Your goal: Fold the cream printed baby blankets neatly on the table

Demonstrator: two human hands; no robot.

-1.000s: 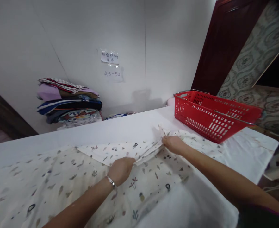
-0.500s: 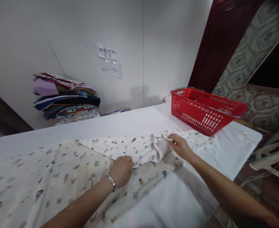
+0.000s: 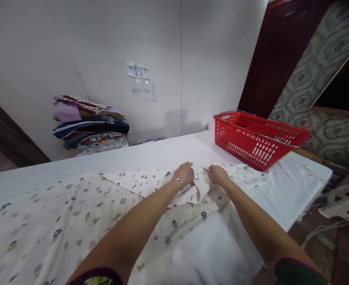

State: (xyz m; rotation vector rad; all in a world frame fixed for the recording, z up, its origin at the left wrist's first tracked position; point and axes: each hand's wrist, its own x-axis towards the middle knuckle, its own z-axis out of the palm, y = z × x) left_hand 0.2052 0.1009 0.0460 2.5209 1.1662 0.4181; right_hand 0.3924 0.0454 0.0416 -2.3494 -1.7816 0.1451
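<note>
A large off-white cloth (image 3: 103, 209) printed with small plants and dark rings is spread over the table, its upper part folded over on itself. Near the middle of that fold, a plain hem or opening (image 3: 202, 184) stands up in a loose curl. My left hand (image 3: 184, 174), with a bracelet at the wrist, has its fingers closed at the left side of this opening. At its right side, my right hand (image 3: 218, 175) pinches the edge between thumb and fingers. The fingertips of both hands are partly hidden by the fabric and the hands themselves.
A red plastic basket (image 3: 251, 142) with metal handles stands at the right back of the white table (image 3: 168, 152). Folded clothes (image 3: 91, 124) are piled at the left back against the wall. Paper signs (image 3: 141, 90) hang above. A white plastic stool (image 3: 343, 202) is on the right.
My left hand has left the lower edge of the fold and moved up and right to the opening. My right hand stays at the edge, nearly in place. The view has shifted slightly.
</note>
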